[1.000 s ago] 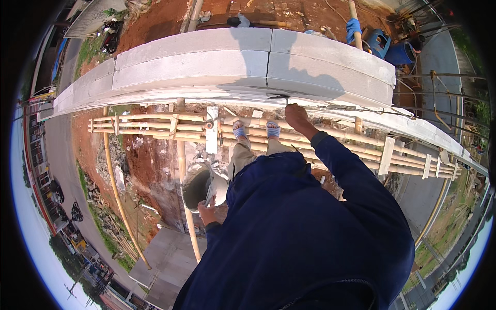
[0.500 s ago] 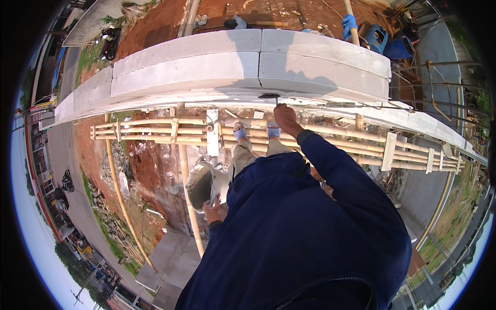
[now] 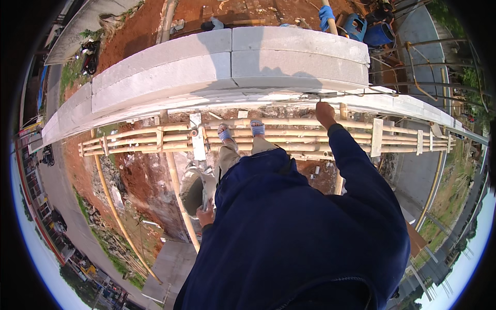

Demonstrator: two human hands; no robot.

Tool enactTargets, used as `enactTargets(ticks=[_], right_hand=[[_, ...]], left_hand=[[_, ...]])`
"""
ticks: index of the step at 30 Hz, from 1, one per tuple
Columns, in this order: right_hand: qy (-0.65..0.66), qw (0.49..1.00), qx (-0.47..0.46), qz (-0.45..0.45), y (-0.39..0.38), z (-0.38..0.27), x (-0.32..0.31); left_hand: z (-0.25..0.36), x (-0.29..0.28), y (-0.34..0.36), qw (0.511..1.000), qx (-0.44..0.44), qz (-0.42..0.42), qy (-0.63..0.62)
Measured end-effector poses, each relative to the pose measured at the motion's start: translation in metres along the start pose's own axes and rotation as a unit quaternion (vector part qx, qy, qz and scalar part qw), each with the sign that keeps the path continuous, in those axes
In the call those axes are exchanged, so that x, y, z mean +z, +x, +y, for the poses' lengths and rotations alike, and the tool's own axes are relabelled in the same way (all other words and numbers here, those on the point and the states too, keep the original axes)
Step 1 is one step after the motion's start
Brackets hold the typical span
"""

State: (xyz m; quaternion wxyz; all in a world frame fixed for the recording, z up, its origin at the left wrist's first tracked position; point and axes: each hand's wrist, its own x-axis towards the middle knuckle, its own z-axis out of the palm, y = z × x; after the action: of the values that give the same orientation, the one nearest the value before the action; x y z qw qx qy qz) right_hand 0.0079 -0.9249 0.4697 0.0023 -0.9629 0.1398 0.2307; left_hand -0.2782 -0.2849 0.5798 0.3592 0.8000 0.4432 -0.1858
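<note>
My right hand (image 3: pixel 325 114) is closed round the handle of a small trowel (image 3: pixel 312 96), its dark blade seen edge-on. The blade lies close against the near face of the pale block wall (image 3: pixel 302 68), just under its upper blocks; whether it touches cannot be made out. Low at my left side, my left hand (image 3: pixel 205 213) grips the rim of a tilted bucket (image 3: pixel 208 182) with grey mortar smeared inside. Its opening faces left, and part of it is hidden behind my clothes.
Under my slippered feet runs a scaffold of bamboo poles (image 3: pixel 294 132) tied with wooden slats (image 3: pixel 377 137). Thin metal rods (image 3: pixel 429 82) stick out at the wall's right end. Blue drums (image 3: pixel 378 34) stand on the red soil beyond. Upright bamboo poles (image 3: pixel 175 181) reach down below.
My right hand has moved right along the wall with the trowel, and the arm reaches farther out. The left hand stays on the bucket. The whole view has shifted slightly.
</note>
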Motion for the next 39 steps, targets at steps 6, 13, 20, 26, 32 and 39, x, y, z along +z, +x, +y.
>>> enactTargets(ticks=[6, 13, 20, 26, 32, 39], right_hand=[[-0.020, 0.992, 0.124, -0.017, 0.006, 0.090, 0.037], [0.049, 0.992, 0.113, 0.002, 0.008, 0.036, -0.009], [0.050, 0.996, 0.071, -0.012, 0.007, 0.023, 0.002], [0.083, 0.995, 0.061, -0.014, 0.005, 0.002, -0.006], [0.101, 0.992, 0.065, -0.034, -0.013, -0.009, -0.029], [0.138, 0.987, 0.047, -0.072, -0.017, -0.016, -0.047]], left_hand=[[-0.068, 0.018, 0.022, 0.994, 0.065, 0.060, 0.071], [-0.077, 0.025, 0.030, 0.973, 0.137, 0.123, 0.139], [-0.076, 0.016, 0.036, 0.970, 0.133, 0.086, 0.183], [0.019, 0.005, -0.009, 0.991, 0.014, -0.131, -0.023], [0.046, 0.007, -0.015, 0.998, 0.017, -0.056, 0.037], [0.046, 0.008, -0.020, 1.000, 0.000, -0.011, -0.016]])
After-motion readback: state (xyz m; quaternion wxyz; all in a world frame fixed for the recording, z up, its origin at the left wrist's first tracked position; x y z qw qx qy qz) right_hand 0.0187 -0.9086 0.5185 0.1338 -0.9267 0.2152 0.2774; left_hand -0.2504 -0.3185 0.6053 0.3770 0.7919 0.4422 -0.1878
